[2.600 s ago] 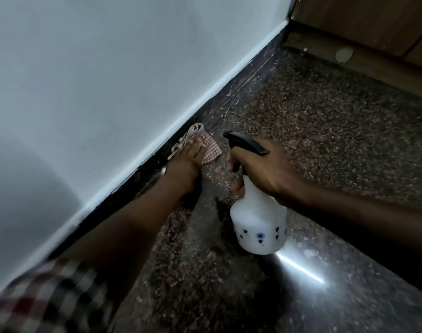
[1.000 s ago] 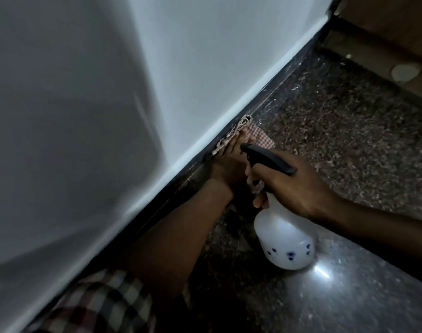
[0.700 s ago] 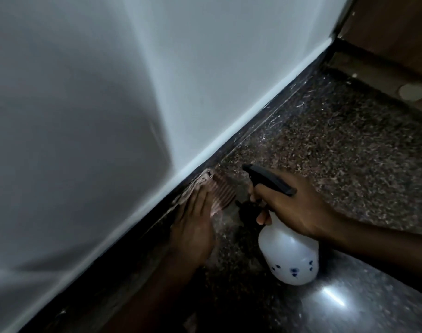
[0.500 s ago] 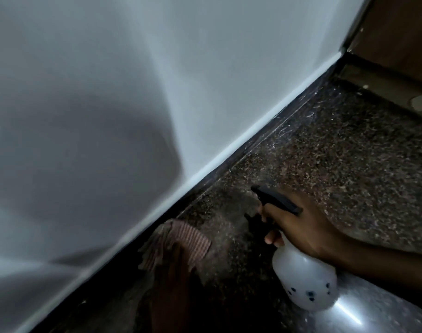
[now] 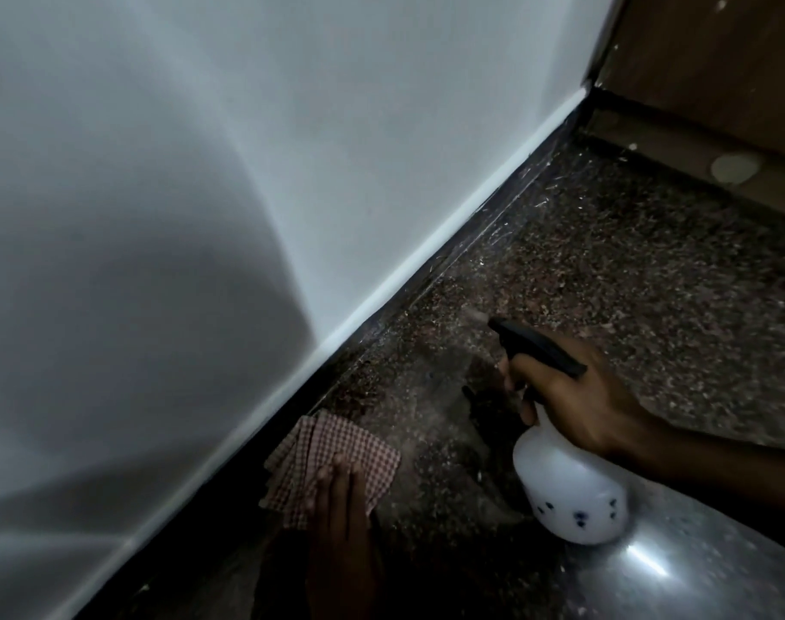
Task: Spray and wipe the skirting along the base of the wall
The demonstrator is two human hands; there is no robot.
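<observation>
The dark skirting [image 5: 466,230] runs diagonally along the foot of the white wall [image 5: 292,127], from the lower left up to the corner at the upper right. My left hand [image 5: 341,530] rests flat on a folded red-checked cloth [image 5: 337,458] lying on the floor beside the skirting. My right hand [image 5: 578,400] grips the neck of a white spray bottle [image 5: 569,490] with a black trigger head [image 5: 533,346]; its nozzle points toward the skirting. A faint mist hangs in front of the nozzle.
Speckled brown granite floor [image 5: 627,284] fills the right side, with a bright glare at the lower right. A brown wooden door or panel [image 5: 717,69] closes off the corner at the upper right, with a pale round spot [image 5: 735,167] on its threshold.
My left hand has drawn the cloth back along the skirting toward me, off the skirting and onto the floor. The bottle has stayed raised, aimed at the skirting.
</observation>
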